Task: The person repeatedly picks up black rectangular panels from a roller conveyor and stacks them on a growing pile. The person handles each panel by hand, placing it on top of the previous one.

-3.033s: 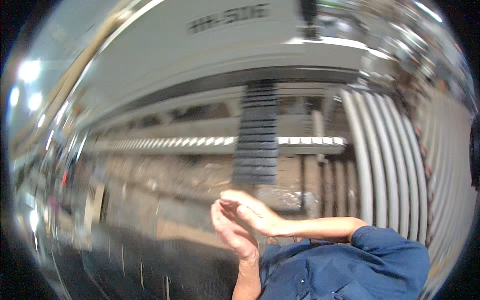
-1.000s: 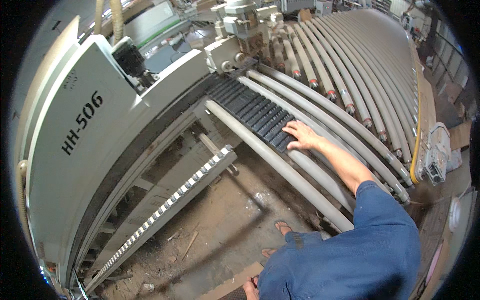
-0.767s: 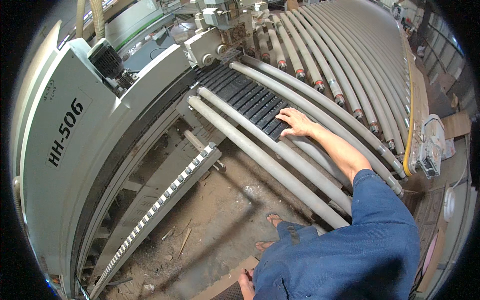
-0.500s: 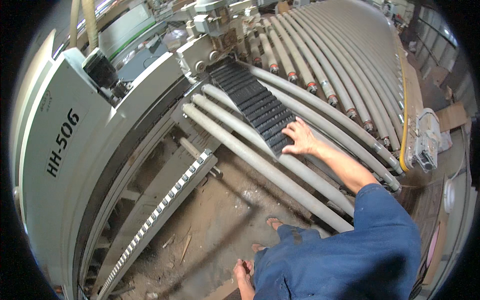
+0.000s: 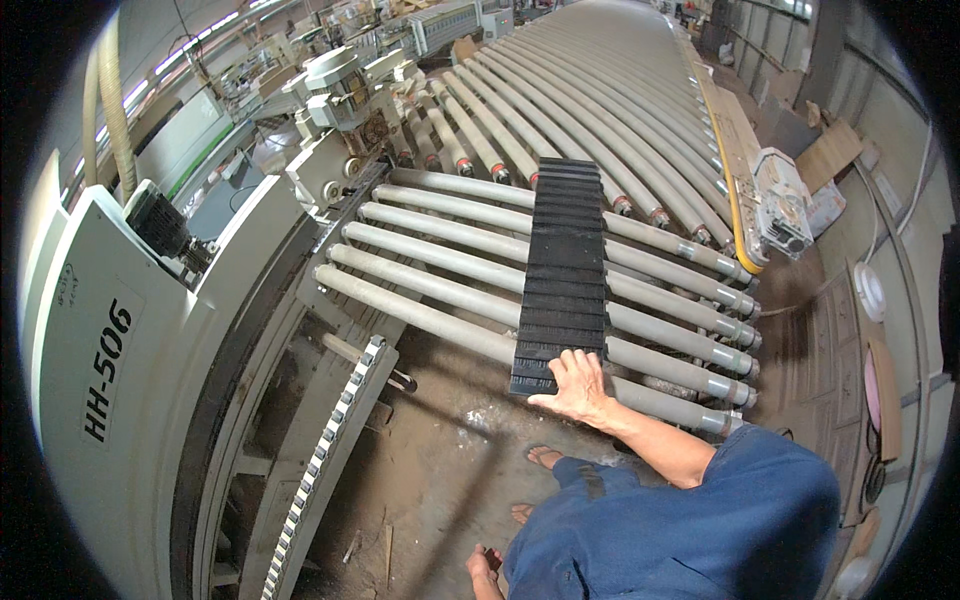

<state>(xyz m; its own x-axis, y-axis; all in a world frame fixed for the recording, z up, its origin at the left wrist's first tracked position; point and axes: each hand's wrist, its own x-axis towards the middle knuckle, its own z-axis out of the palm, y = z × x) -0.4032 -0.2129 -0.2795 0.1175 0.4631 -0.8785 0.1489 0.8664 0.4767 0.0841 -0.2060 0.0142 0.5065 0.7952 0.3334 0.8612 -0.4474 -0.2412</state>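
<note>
Ribbed black board [image 5: 563,270] lies across grey rollers [image 5: 430,285]; your right hand [image 5: 576,388] rests flat, fingers spread, on its near end. White machine housing [image 5: 120,340] stands left, toothed rail [image 5: 335,440] below it.

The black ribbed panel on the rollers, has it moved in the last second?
Cannot tell. The black ribbed panel lies across the grey rollers with the right hand on its near end, as before; the camera itself swung.

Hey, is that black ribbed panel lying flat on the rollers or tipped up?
Flat. The black ribbed panel lies lengthwise across several grey rollers, with no end lifted. The right hand rests on its near end.
</note>
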